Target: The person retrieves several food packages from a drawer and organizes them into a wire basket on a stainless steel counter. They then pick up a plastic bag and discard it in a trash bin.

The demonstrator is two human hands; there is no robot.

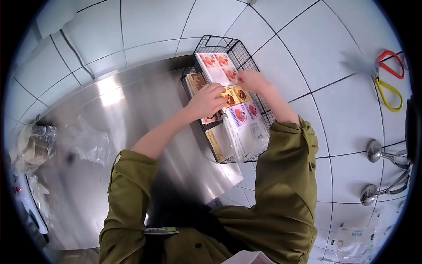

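A black wire-mesh basket (238,44) holds stacks of printed cards or labels with dessert pictures. My left hand (207,101) reaches over the yellow cards (234,95), thumb and fingers bent around their left part. The fingertips of my right hand (253,81) are by the lower right corner of the pink cards (216,67). Whether either hand grips a card is not clear. Purple cards (244,115) lie nearer to me, beside a clear plastic sleeve (247,142). Brown cards (197,81) stand along the basket's left side, partly behind my left hand.
The basket sits on a stainless steel table (148,109) against a tiled wall (151,23). Clear plastic bags (90,140) and a white device (31,201) with a red light are at left. Scissors (384,77) and metal scoops (374,150) hang at right.
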